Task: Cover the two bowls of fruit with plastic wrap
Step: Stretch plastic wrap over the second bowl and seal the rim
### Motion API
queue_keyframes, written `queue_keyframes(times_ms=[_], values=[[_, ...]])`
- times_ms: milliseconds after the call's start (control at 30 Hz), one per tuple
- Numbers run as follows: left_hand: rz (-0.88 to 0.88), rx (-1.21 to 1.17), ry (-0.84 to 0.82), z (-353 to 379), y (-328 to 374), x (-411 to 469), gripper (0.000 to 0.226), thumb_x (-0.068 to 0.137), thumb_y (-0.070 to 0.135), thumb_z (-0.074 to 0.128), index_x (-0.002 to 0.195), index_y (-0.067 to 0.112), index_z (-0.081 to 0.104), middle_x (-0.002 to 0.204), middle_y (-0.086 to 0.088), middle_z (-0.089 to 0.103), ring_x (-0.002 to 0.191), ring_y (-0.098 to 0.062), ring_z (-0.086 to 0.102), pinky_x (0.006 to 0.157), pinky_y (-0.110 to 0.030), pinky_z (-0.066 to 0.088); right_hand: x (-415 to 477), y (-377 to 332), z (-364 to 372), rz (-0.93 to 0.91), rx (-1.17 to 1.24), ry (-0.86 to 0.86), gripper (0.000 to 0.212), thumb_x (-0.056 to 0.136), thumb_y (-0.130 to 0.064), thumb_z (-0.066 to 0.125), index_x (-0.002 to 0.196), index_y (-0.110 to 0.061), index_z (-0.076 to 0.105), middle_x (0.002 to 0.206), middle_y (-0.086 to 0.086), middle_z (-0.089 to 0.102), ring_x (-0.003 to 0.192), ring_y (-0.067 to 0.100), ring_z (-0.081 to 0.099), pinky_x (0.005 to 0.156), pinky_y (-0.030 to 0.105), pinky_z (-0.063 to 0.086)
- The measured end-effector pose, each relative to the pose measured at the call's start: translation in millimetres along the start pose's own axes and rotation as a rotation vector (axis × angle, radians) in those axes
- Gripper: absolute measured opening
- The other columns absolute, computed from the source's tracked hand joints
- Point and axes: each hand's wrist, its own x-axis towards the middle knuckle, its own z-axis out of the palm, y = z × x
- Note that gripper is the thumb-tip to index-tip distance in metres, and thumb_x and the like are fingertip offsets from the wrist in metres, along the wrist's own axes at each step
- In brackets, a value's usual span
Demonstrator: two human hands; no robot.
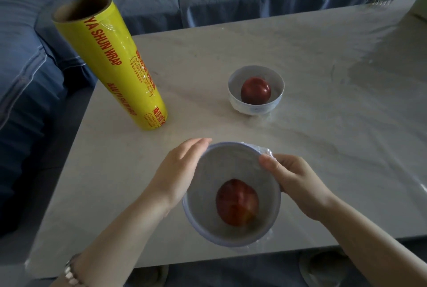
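Up close, the near bowl [231,194] sits between both hands at the table's [300,56] front edge, a red fruit [236,202] dim under cling film stretched over its mouth. The left hand [178,171] lies flat and open against the bowl's left wall, fingers extended along the rim. The right hand [295,180] curls around the right side, thumb pressing bunched film [265,149] onto the rim. Beyond the fingertips, well apart, a second bowl [256,90] holds another red fruit [255,90], uncovered. Ahead of the left hand, the yellow plastic wrap roll [111,62] stands upright on the table.
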Motion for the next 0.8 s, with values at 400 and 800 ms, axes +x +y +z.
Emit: queue_keyframes(times_ms=[400,800], values=[[0.152,0.131,-0.007,17,8,-15,0.05,0.066,0.066,0.044,0.049,0.021,0.056,0.042,0.01,0.044,0.045,-0.002,0.04,0.045,-0.014,0.03,-1,-17,1,-0.04,-0.316,0.05,0.047,0.057,-0.058,0.061,0.092,-0.028,0.068,0.084,-0.005,0.073,0.077,0.009,0.069,0.075,0.029,0.058],[0.174,0.049,-0.002,24,1,-19,0.042,0.055,0.065,0.052,0.067,0.027,0.067,0.057,0.02,0.065,0.06,0.01,0.058,0.054,-0.004,0.039,9,-34,1,0.095,-0.201,-0.005,0.018,0.086,-0.027,0.059,0.07,-0.021,0.066,0.058,-0.01,0.057,0.06,0.008,0.049,0.067,0.023,0.044]])
